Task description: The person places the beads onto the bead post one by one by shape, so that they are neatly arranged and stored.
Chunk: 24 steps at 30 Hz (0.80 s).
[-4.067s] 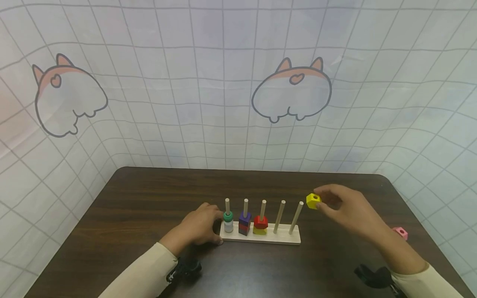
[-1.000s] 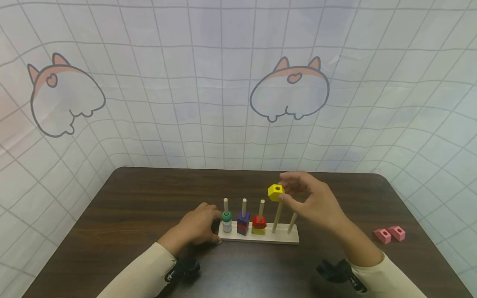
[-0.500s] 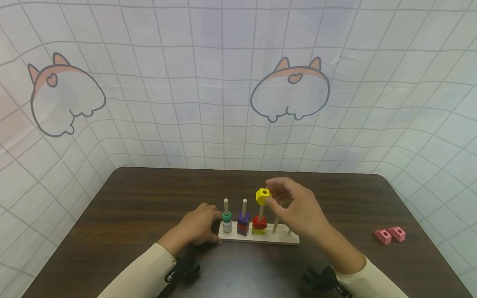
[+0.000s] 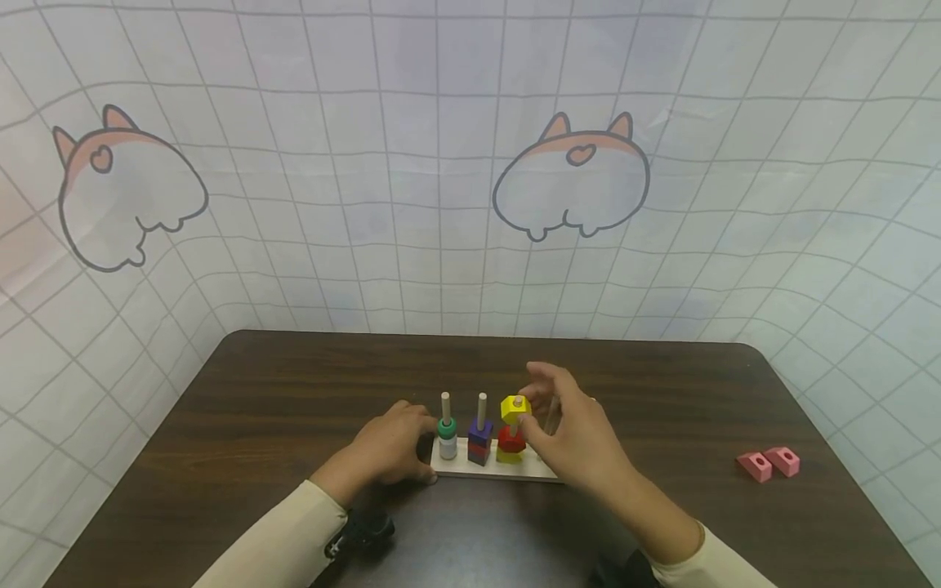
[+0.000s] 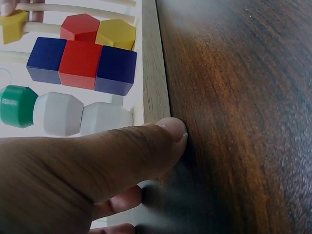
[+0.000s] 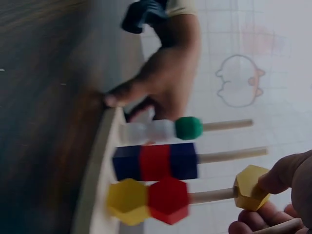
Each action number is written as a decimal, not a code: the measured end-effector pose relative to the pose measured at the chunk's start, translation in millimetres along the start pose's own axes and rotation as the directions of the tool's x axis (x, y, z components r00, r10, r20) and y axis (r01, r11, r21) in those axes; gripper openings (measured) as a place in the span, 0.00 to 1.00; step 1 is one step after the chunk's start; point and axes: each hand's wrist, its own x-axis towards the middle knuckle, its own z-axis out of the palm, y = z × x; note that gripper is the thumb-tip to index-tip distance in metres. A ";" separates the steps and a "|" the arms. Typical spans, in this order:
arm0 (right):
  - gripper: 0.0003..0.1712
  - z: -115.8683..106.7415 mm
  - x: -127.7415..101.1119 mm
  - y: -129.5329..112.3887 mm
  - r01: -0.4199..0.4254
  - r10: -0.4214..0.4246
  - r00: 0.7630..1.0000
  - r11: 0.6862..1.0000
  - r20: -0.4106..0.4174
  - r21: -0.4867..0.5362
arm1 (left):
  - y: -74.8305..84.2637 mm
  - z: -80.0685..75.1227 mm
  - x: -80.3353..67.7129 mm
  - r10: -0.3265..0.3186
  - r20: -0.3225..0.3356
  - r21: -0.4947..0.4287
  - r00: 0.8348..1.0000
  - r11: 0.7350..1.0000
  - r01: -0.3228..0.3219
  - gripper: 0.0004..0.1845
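**Yellow block sitting on third peg, right hand at its side**

The right hand [image 4: 581, 449] is reaching over the wooden peg rack [image 4: 470, 468], and its thumb and fingers [image 6: 282, 175] are pinching the yellow block [image 4: 515, 407]. The block is already threaded onto the third peg from the person's left, with the peg tip showing through its hole. In the right wrist view it is sitting high on the peg, well apart from the red hexagon [image 6: 168, 200] and the yellow hexagon [image 6: 127, 201] stacked beneath it at the base. That view is blurred by motion, so how firmly the fingertips are gripping cannot be judged.

The left hand [image 4: 393, 447] is resting at the left end of the rack. Its thumb [image 5: 146, 146] is lying straight along the edge of the base and pressing against it; the remaining fingers are curling loosely behind and holding nothing.

On the first peg a green bead [image 4: 446, 427] is sitting above two white beads [image 5: 80, 114]. On the second peg a blue block, a red block [image 5: 80, 63] and another blue block are touching in a stack. The two pegs on the right are largely hidden behind the right hand.

Two pink blocks [image 4: 769, 463] are lying side by side on the dark table [image 4: 279, 392], well apart from the rack, toward the right edge.
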 end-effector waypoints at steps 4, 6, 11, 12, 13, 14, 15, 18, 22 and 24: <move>0.47 9.3 -4.6 9.1 -0.006 0.006 1.000 1.000 -0.020 0.021 | -0.1 0.0 0.1 0.000 -0.002 0.000 1.000 1.000 0.000 0.33; 0.52 14.1 -6.6 13.2 -0.025 0.026 0.999 0.999 -0.019 0.028 | -0.3 0.4 0.3 -0.001 0.000 0.002 1.000 1.000 0.001 0.33; 0.59 23.4 -11.9 21.1 -0.084 0.085 0.996 0.996 -0.005 0.039 | -0.3 0.1 0.0 -0.003 0.002 -0.002 1.000 1.000 0.003 0.33; 0.59 24.3 -12.5 22.0 -0.088 0.088 0.996 0.995 -0.006 0.043 | -0.3 -0.1 0.0 -0.003 0.000 -0.002 1.000 1.000 0.003 0.33; 0.59 24.9 -13.1 22.9 -0.089 0.089 0.996 0.995 -0.006 0.044 | -0.4 -0.1 0.0 -0.002 -0.001 -0.001 1.000 1.000 0.002 0.33; 0.59 25.2 -13.6 23.7 -0.085 0.085 0.996 0.995 -0.008 0.044 | -0.6 0.1 0.1 -0.001 -0.002 -0.001 1.000 1.000 0.001 0.33; 0.60 25.2 -14.3 24.2 -0.082 0.082 0.997 0.996 -0.006 0.043 | -0.8 0.3 0.1 -0.002 -0.003 -0.001 1.000 1.000 0.002 0.33; 0.60 23.2 -18.5 25.9 -0.061 0.060 0.998 0.997 0.011 0.044 | -1.0 0.9 0.2 -0.005 -0.003 -0.003 1.000 1.000 0.005 0.34; 0.61 17.3 -28.6 31.5 -0.014 0.013 0.997 1.000 0.070 0.025 | -1.2 1.6 0.4 -0.009 0.001 -0.003 1.000 1.000 0.009 0.34; 0.61 13.2 -35.1 35.6 0.019 -0.018 0.993 1.000 0.114 -0.008 | -1.3 1.9 0.6 -0.009 0.002 0.001 1.000 1.000 0.009 0.34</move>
